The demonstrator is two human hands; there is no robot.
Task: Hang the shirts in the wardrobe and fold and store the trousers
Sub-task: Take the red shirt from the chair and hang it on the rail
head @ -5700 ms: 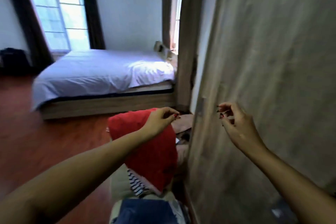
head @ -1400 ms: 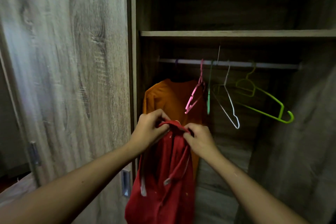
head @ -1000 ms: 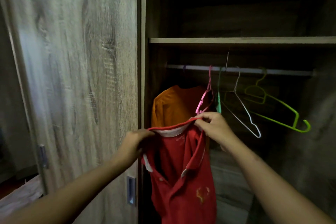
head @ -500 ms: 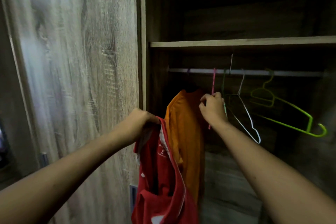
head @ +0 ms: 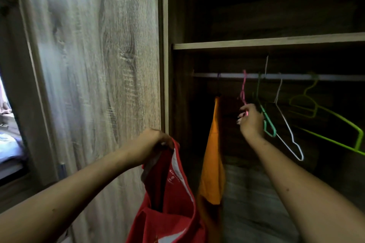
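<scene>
A red shirt [head: 171,199] with a white-lined collar hangs from my left hand [head: 152,144], which pinches it at the neck in front of the open wardrobe. My right hand [head: 250,120] is raised inside the wardrobe and closed around the lower part of a pink hanger [head: 244,89] that hooks on the metal rail [head: 227,75]. An orange shirt [head: 213,163] hangs on the rail just left of my right hand, seen edge-on.
A dark green hanger [head: 266,120], a white wire hanger [head: 286,128] and a lime green hanger [head: 325,120] hang on the rail to the right. A shelf [head: 256,42] spans above the rail. The wardrobe door [head: 94,85] stands at left, with a bed corner [head: 9,148] behind it.
My right hand let go of the red shirt's collar, rose to the rail and took hold of the pink hanger. The red shirt now hangs from my left hand alone.
</scene>
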